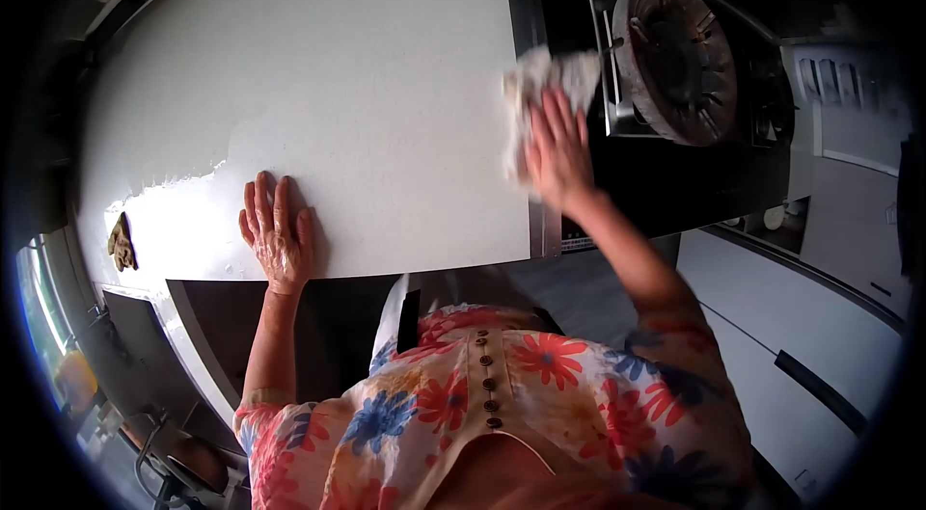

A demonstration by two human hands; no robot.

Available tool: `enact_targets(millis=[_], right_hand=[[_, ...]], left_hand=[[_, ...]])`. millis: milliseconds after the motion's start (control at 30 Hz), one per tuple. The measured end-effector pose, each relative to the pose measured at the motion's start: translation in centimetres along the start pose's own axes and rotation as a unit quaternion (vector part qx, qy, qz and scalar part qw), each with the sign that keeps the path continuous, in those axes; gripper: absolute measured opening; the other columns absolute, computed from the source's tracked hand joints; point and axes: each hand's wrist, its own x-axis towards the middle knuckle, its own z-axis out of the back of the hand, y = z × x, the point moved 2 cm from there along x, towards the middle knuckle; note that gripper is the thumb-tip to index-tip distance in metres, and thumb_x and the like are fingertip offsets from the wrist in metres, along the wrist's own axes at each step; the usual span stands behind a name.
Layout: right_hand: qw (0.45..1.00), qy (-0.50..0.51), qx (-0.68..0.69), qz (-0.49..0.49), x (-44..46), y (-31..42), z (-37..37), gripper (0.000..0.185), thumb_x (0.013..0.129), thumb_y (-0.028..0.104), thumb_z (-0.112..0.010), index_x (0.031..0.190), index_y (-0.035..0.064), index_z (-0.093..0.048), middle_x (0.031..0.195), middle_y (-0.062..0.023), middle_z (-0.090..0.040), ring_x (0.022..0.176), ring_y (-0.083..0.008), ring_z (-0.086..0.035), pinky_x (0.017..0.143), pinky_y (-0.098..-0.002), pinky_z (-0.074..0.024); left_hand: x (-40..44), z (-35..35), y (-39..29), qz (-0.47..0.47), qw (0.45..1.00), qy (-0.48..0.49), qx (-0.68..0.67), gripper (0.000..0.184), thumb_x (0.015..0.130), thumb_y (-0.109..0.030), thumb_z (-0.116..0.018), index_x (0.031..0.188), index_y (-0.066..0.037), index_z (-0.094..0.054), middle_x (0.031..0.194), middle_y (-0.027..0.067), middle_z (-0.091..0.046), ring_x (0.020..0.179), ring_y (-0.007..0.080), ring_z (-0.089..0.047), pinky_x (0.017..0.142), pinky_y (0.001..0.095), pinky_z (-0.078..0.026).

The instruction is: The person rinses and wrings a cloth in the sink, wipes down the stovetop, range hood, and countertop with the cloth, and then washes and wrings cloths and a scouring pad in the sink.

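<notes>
My left hand (278, 235) lies flat on the white countertop (376, 105), fingers spread, close to the front edge. It holds nothing, and its skin looks wet. Under my right hand (559, 151) is a crumpled whitish cloth (540, 76), partly hidden by the fingers. Hand and cloth are at the seam where the countertop meets the black stove top (666, 177), and both look slightly blurred. The fingers point away from me and press on the cloth; their grip underneath is hidden.
A round burner ring (632, 47) stands on the stove, right of the cloth. A crumpled brown rag (122, 242) lies at the countertop's left end, beside a bright wet-looking patch. A metal pan (188, 452) is at lower left. White cabinets (733, 317) stand to the right.
</notes>
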Motion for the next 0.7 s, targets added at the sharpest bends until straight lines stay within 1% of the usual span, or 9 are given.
enact_targets(millis=[67,133,200,367,400,467,533,667,700], right_hand=[[0.997,0.064,0.051,0.01,-8.9,1.6,0.6,0.058,0.084,0.029,-0.048,0.133,0.0035,-0.03,0.142,-0.0175,-0.018,0.135,-0.0318,-0.009,0.106,-0.0526,-0.0081],[0.997,0.054,0.059,0.009,-8.7,2.2,1.2,0.058,0.084,0.03,-0.046,0.133,0.0037,-0.031,0.143,-0.0186,-0.016,0.135,-0.033,-0.008,0.106,-0.0522,-0.0075],[0.998,0.046,0.036,0.014,-4.1,1.6,0.9,0.057,0.085,0.031,-0.044,0.133,0.0035,-0.031,0.143,-0.0185,-0.015,0.135,-0.0326,-0.008,0.106,-0.0515,-0.0073],[0.984,-0.18,-0.009,-0.004,19.5,-5.6,-0.9,0.052,0.09,0.039,-0.027,0.133,0.0087,-0.033,0.141,-0.0119,-0.027,0.132,-0.026,-0.019,0.107,-0.0451,-0.0115],[0.992,-0.105,0.018,-0.062,22.0,-5.4,0.8,0.054,0.09,0.035,-0.029,0.133,0.0019,-0.029,0.14,-0.0166,-0.025,0.132,-0.0305,-0.017,0.107,-0.0437,-0.012],[0.992,-0.106,0.021,-0.069,22.7,-5.7,0.7,0.053,0.09,0.034,-0.029,0.131,0.0002,-0.031,0.139,-0.0168,-0.027,0.131,-0.0293,-0.019,0.107,-0.0432,-0.0136],[0.985,-0.169,0.02,-0.008,18.2,-5.8,-1.3,0.051,0.091,0.038,-0.027,0.133,0.0089,-0.033,0.14,-0.0113,-0.028,0.132,-0.0254,-0.019,0.107,-0.0454,-0.011],[1.0,0.003,0.014,0.025,-2.3,-1.0,0.8,0.052,0.087,0.024,-0.043,0.133,0.0032,-0.03,0.141,-0.0167,-0.023,0.134,-0.0284,-0.014,0.107,-0.0484,-0.0113],[0.999,0.001,0.036,0.034,-4.3,-0.7,1.0,0.052,0.087,0.024,-0.043,0.133,0.0024,-0.031,0.141,-0.0169,-0.023,0.134,-0.0291,-0.014,0.107,-0.0489,-0.0119]], left_hand=[[-0.1,0.2,0.1,0.005,1.0,0.005,0.0,0.047,0.086,-0.026,-0.046,0.131,-0.014,-0.038,0.141,0.0114,-0.026,0.132,0.0297,-0.019,0.104,0.0462,-0.009],[-0.4,0.3,0.3,0.005,1.0,0.007,0.001,0.047,0.086,-0.026,-0.046,0.131,-0.014,-0.038,0.142,0.0114,-0.025,0.132,0.0299,-0.019,0.105,0.0461,-0.009],[0.0,-0.1,0.1,0.009,1.0,0.005,-0.002,0.048,0.086,-0.026,-0.046,0.131,-0.014,-0.038,0.142,0.0115,-0.025,0.132,0.0299,-0.018,0.105,0.0461,-0.008],[0.0,0.1,0.0,-0.006,1.0,-0.012,-0.015,0.048,0.084,-0.019,-0.047,0.131,-0.013,-0.039,0.141,0.009,-0.028,0.132,0.0279,-0.02,0.104,0.045,-0.011],[0.1,0.0,0.0,-0.009,1.0,-0.014,-0.014,0.048,0.084,-0.019,-0.047,0.131,-0.013,-0.039,0.141,0.009,-0.028,0.132,0.0278,-0.021,0.104,0.0449,-0.011],[0.0,0.0,0.0,-0.013,1.0,-0.015,-0.016,0.048,0.084,-0.019,-0.047,0.131,-0.013,-0.04,0.141,0.009,-0.029,0.132,0.0277,-0.021,0.104,0.0448,-0.012],[0.1,-0.1,0.2,-0.015,1.0,-0.016,-0.012,0.048,0.084,-0.02,-0.047,0.131,-0.014,-0.039,0.141,0.0093,-0.029,0.132,0.0277,-0.021,0.104,0.0452,-0.011],[-0.4,-0.2,0.4,-0.006,1.0,-0.016,-0.016,0.048,0.085,-0.023,-0.046,0.132,-0.015,-0.038,0.141,0.0096,-0.026,0.132,0.0285,-0.019,0.105,0.0464,-0.01],[-0.4,-0.1,0.5,-0.005,1.0,-0.013,-0.014,0.048,0.085,-0.023,-0.046,0.132,-0.015,-0.038,0.141,0.0094,-0.026,0.132,0.0284,-0.02,0.105,0.0464,-0.01]])
